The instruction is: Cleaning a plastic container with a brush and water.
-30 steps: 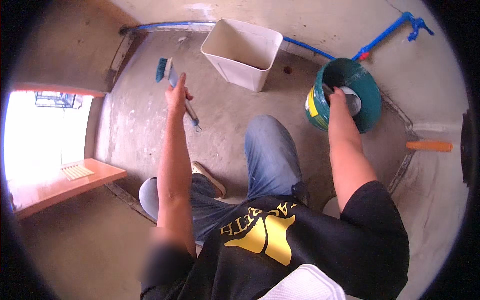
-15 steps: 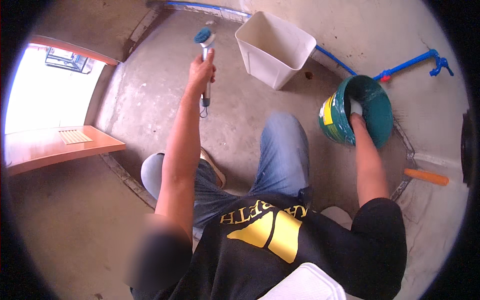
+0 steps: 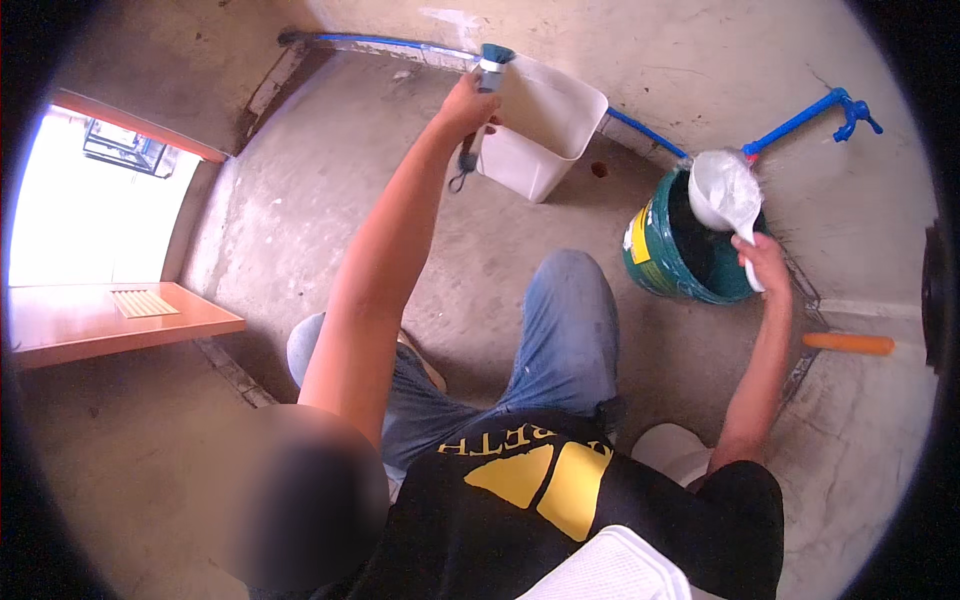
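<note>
My left hand (image 3: 468, 108) is closed around the handle of a scrub brush (image 3: 494, 66) with a dark teal head and a hanging loop. That hand is beside the left rim of a white plastic bin (image 3: 535, 172), which stands tilted in view near the far wall. In my right hand (image 3: 766, 264) is the handle of a white dipper (image 3: 712, 192), with what looks like water in its bowl. The dipper is over the mouth of a green bucket (image 3: 662, 250) with a yellow and white label; the bucket's inside is partly hidden by it.
A blue pipe with a tap (image 3: 852, 112) runs along the wall behind the bucket. An orange stick-like piece (image 3: 848, 344) is by the right wall. An orange door (image 3: 200, 318) stands open at the left. My knee (image 3: 568, 300) is between my arms.
My right hand has lifted the dipper up out of the bucket. My left hand has moved right with the scrub brush, from over the floor to the bin's side.
</note>
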The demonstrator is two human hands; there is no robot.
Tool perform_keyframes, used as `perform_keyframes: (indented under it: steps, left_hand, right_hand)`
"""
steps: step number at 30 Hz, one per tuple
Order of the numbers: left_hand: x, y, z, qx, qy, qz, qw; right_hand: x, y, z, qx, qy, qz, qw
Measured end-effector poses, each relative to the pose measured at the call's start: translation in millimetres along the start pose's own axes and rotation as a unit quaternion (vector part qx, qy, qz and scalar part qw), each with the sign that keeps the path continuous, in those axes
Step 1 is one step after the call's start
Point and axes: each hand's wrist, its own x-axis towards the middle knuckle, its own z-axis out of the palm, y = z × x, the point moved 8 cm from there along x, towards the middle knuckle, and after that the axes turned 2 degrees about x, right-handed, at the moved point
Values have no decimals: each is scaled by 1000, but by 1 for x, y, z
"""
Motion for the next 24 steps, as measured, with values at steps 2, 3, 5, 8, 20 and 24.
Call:
perform_keyframes:
  steps: [2,3,5,8,20,24]
  left_hand:
    - [29,10,28,5,-67,23,997]
    - [37,13,53,0,-78,25,997]
    - [53,7,101,78,-51,-36,995]
    - [125,-39,31,395,-172,-137,892]
    - [133,-44,83,604,-224,318,696]
    - [85,-28,96,318,-135,-50,937]
  right_hand:
    - [-5,-56,-14,-61,17,-66,996]
    - [-9,-72,-23,-96,23,-70,993]
    - [-24,-109,-33,-142,57,-76,985]
    - [10,-223,28,-176,-33,-209,961]
    - [58,-308,126,-273,-40,-253,927]
    - [83,-259,98,-229,-16,-217,949]
